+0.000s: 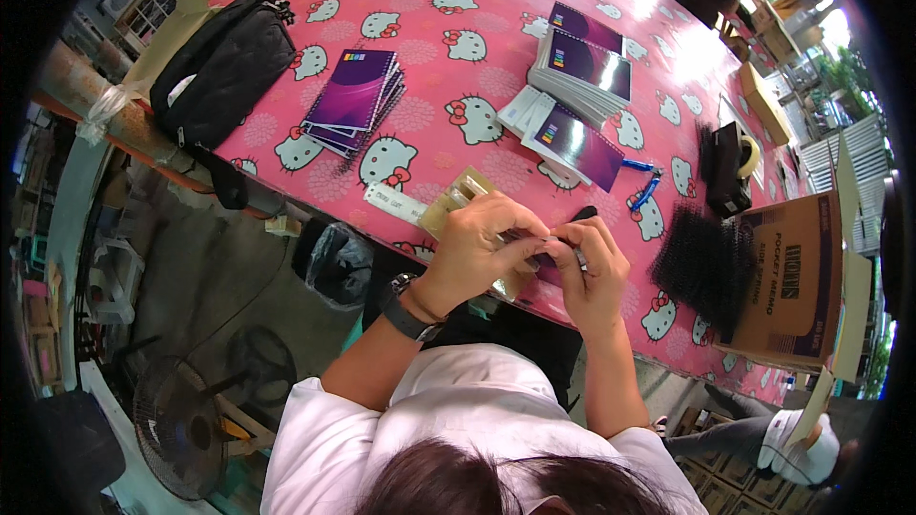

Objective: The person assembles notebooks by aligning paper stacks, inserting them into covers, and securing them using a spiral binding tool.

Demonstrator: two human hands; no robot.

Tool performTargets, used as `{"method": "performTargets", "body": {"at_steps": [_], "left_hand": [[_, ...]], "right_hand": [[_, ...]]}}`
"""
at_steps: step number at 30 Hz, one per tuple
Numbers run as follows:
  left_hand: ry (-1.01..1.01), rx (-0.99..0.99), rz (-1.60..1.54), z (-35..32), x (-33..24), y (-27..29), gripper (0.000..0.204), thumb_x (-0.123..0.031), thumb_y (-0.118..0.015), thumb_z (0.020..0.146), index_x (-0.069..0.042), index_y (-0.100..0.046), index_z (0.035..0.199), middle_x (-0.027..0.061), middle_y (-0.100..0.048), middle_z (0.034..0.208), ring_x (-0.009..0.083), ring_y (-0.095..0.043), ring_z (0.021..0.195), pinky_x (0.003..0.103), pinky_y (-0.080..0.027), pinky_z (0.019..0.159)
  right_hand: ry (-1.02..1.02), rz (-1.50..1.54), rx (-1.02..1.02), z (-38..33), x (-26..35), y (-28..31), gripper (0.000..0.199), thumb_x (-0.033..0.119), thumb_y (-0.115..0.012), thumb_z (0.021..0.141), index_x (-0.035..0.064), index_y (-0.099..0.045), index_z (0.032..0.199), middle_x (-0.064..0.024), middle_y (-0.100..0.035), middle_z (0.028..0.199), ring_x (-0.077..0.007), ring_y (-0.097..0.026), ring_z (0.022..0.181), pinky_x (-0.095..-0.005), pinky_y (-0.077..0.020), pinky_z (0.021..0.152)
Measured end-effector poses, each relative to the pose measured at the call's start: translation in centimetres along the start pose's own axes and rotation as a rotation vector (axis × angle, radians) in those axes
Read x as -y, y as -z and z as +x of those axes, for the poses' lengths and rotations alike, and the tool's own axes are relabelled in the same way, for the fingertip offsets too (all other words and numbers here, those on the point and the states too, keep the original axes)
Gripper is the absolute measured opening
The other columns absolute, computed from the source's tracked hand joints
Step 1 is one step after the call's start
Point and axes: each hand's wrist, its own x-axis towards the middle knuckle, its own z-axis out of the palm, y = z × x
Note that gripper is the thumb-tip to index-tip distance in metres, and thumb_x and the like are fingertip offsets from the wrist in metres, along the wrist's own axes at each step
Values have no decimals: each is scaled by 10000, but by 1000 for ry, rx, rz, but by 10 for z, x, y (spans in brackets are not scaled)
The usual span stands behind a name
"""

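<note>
In the head view, pinching narrowly with left hand [485,246] and right hand [593,272], fingertip to fingertip, grip's contents too hidden to tell; poised over a purple item [550,274], probably a notebook, at the pink table's [434,76] edge.

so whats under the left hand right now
A gold-coloured piece shows past the left hand, with a pale ruler beside that piece. Whatever lies directly beneath the palm is covered, so I can't tell.
</note>
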Motion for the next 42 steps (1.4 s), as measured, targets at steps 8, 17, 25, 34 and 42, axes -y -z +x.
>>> {"method": "performTargets", "body": {"at_steps": [8,17,25,34,42], "left_hand": [[76,-196,86,17,4,28,208,-180,-647,913,-63,-624,1084,29,-630,844,111,-601,755,267,-491,659],[380,-788,407,39,87,177,364,-213,-672,881,-33,-556,1175,92,-566,978,196,-611,822,347,-521,671],[277,-450,1321,53,87,148,753,-424,-812,665,-133,-512,1291,139,-383,1422,391,-353,1301,552,-319,1057],[505,-22,1161,64,80,185,1095,-457,-867,538,-198,-317,1449,129,-300,1514,391,-314,1360,615,-277,1070],[-59,126,898,20,33,22,481,-454,-726,755,-114,-653,1087,70,-616,1136,253,-532,1143,554,-260,1047]], "right_hand": [[13,123,-208,9,-6,4,307,158,-660,887,15,-593,1150,-114,-591,1146,-226,-560,1040,-342,-446,887],[-249,138,-160,-15,-57,25,269,118,-652,876,37,-616,1130,-88,-592,1187,-191,-547,1084,-335,-442,885],[-274,76,-123,-15,-61,24,239,79,-669,835,36,-634,1067,-89,-622,1148,-209,-553,1070,-331,-448,850],[-142,-105,-110,3,-84,20,232,51,-665,798,33,-632,1027,-108,-635,1072,-275,-562,1028,-378,-449,854],[122,-531,2,64,-119,-25,314,173,-756,720,66,-650,996,-102,-617,1069,-318,-539,1049,-424,-455,873]]}}
